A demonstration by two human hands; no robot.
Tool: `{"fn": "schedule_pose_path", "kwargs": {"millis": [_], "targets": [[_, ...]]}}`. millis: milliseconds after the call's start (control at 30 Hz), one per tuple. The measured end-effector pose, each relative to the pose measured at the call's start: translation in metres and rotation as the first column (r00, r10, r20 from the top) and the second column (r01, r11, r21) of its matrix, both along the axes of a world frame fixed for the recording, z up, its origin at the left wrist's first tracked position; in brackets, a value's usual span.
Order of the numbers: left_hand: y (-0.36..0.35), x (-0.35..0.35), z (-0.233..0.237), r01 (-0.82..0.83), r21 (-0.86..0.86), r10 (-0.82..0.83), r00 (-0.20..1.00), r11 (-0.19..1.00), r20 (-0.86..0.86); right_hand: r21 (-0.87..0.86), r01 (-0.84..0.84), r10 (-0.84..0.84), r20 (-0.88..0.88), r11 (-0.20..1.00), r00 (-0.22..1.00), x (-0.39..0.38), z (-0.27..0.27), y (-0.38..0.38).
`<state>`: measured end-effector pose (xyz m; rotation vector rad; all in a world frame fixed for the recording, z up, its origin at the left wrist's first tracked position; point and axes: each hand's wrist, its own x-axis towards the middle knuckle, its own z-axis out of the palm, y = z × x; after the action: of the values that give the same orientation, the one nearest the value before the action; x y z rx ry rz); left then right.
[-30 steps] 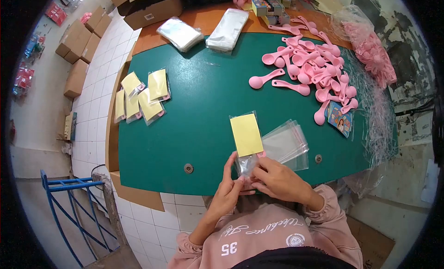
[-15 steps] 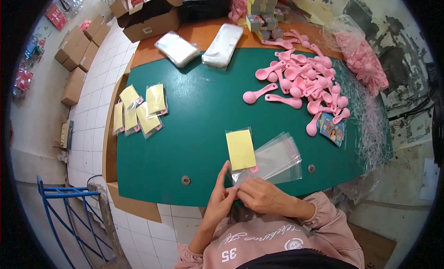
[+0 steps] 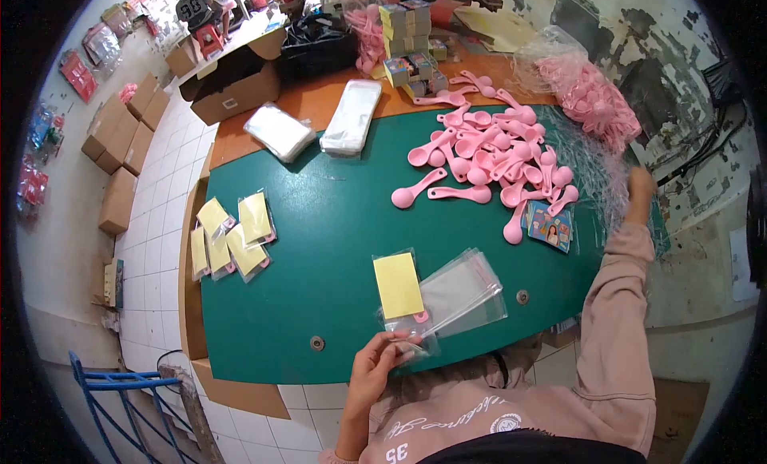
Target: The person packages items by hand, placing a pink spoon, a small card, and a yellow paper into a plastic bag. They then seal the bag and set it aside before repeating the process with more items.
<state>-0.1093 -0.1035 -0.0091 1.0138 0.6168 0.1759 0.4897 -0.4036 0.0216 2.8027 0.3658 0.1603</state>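
My left hand (image 3: 372, 370) is at the table's front edge, fingers pinched on the lower end of a clear plastic bag (image 3: 399, 327). Inside that bag are a yellow card (image 3: 397, 285) and a pink piece, its end showing below the card. Beside it, partly underneath, lie several flat clear bags (image 3: 467, 292) in a fan. My right hand (image 3: 640, 192) is stretched far to the right, over the crumpled clear plastic at the table's edge; its fingers are not clearly visible. Pink measuring spoons (image 3: 495, 148) lie in a loose pile left of it, near a small stack of picture cards (image 3: 550, 226).
Several filled bags with yellow cards (image 3: 254, 216) lie at the left. Two stacks of clear bags (image 3: 351, 116) are at the back, near bundled card stacks (image 3: 406, 33) and an open carton (image 3: 232, 93). A bag of pink spoons (image 3: 591, 97) rests at the back right. Someone sits far off.
My right hand has let go of the bag's lower end and swung out to the far right. My left hand stays at the bag, now pinching it. The view has shifted, showing more of the room.
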Motion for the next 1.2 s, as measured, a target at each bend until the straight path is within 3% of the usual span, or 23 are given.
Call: {"fn": "schedule_pose_path", "kwargs": {"millis": [33, 67, 100, 167, 233, 267, 333, 367, 433, 467, 500, 533, 567, 600, 633, 700, 733, 767, 800, 833, 867, 900, 1200], "targets": [[0.001, 0.0, 0.0, 0.004, 0.006, -0.004, 1.0, 1.0, -0.015, -0.041, 0.172, -0.177, -0.173, 0.984, 0.969, -0.032, 0.027, 0.002], [0.0, 0.0, 0.002, -0.006, 0.005, 0.006, 1.0, 1.0, -0.011, 0.455, 0.106, -0.005, -0.217, 0.884, 0.976, -0.068, 0.04, 0.01], [0.0, -0.001, 0.005, 0.006, -0.012, -0.007, 0.999, 1.0, -0.034, 0.834, 0.06, 0.166, -0.179, 0.548, 0.97, -0.108, 0.046, 0.022], [-0.002, 0.001, 0.009, 0.025, -0.032, -0.027, 0.997, 0.999, -0.068, 0.693, -0.216, 0.17, 0.135, 0.688, 0.976, -0.192, 0.056, 0.068], [-0.002, 0.004, 0.012, 0.011, -0.025, -0.014, 0.995, 1.0, -0.101, 0.943, -0.02, 0.426, -0.132, 0.332, 0.895, -0.241, 0.05, 0.085], [-0.002, 0.005, 0.017, 0.013, -0.027, -0.016, 0.993, 1.0, -0.118, 0.942, -0.002, 0.424, -0.148, 0.335, 0.893, -0.244, 0.056, 0.081], [0.002, 0.008, 0.027, 0.048, -0.022, -0.049, 0.995, 0.999, -0.085, 0.897, -0.101, 0.852, -0.368, 0.431, 0.373, -0.239, 0.069, 0.074], [0.002, 0.006, 0.027, 0.047, 0.004, -0.046, 0.995, 0.999, -0.09, 0.896, 0.111, 0.831, -0.44, 0.429, 0.34, -0.211, 0.065, 0.048], [0.003, 0.002, 0.021, 0.034, 0.002, -0.034, 0.997, 0.999, -0.067, 0.639, 0.009, 0.203, -0.257, 0.769, 0.945, -0.12, 0.031, -0.01], [0.003, 0.002, 0.019, 0.017, -0.004, -0.017, 0.999, 1.0, -0.045, 0.279, 0.143, -0.101, -0.16, 0.949, 0.982, -0.141, 0.056, 0.005], [0.003, 0.002, 0.019, 0.021, -0.005, -0.021, 0.999, 1.0, -0.041, -0.098, 0.343, -0.339, 0.051, 0.934, 0.939, -0.161, 0.081, 0.022], [0.002, 0.005, 0.017, -0.011, 0.002, 0.011, 0.999, 1.0, -0.038, -0.095, 0.342, -0.337, 0.06, 0.935, 0.94, -0.154, 0.083, 0.017], [-0.001, 0.003, 0.017, -0.038, 0.004, 0.038, 0.998, 0.999, -0.052, 0.686, 0.139, 0.0, -0.198, 0.714, 0.98, -0.151, 0.082, 0.007], [-0.002, 0.004, 0.017, -0.029, 0.002, 0.029, 0.998, 1.0, -0.055, 0.989, 0.126, 0.396, -0.088, -0.073, 0.914, -0.15, 0.079, -0.001], [-0.004, 0.006, 0.017, -0.047, -0.016, 0.047, 0.998, 0.999, -0.038, 0.99, 0.125, 0.39, -0.088, -0.07, 0.917, -0.149, 0.073, -0.006], [-0.004, 0.008, 0.018, -0.059, -0.032, 0.058, 0.998, 0.998, -0.024, 0.551, -0.011, -0.021, 0.053, 0.835, 0.998, -0.171, 0.057, 0.008], [-0.004, 0.01, 0.017, -0.053, -0.033, 0.052, 0.998, 0.998, -0.027, 0.059, 0.092, -0.104, 0.262, 0.994, 0.96, -0.178, 0.05, 0.019], [-0.007, 0.008, 0.017, -0.058, -0.039, 0.057, 0.997, 0.998, -0.044, 0.633, -0.308, 0.327, 0.092, 0.71, 0.941, -0.188, 0.04, 0.026], [-0.008, 0.007, 0.018, -0.076, -0.038, 0.074, 0.996, 0.996, -0.054, 0.876, -0.155, 0.42, -0.059, 0.457, 0.906, -0.24, 0.045, 0.073], [-0.007, 0.009, 0.019, -0.075, -0.046, 0.074, 0.997, 0.996, -0.026, 0.887, -0.323, 0.624, 0.052, 0.33, 0.78, -0.28, 0.037, 0.106], [-0.006, 0.011, 0.02, -0.069, -0.056, 0.069, 0.998, 0.996, 0.002, 0.941, -0.128, 0.74, -0.156, 0.312, 0.654, -0.32, 0.034, 0.128], [-0.006, 0.013, 0.021, -0.074, -0.053, 0.074, 0.997, 0.996, -0.006, 0.928, -0.321, 0.898, -0.032, 0.189, 0.438, -0.346, 0.018, 0.146], [0.007, -0.003, 0.022, 0.032, -0.225, -0.008, 0.994, 0.974, 0.11, 0.984, -0.013, 0.943, -0.165, 0.176, 0.288, -0.419, -0.018, 0.197]]}}
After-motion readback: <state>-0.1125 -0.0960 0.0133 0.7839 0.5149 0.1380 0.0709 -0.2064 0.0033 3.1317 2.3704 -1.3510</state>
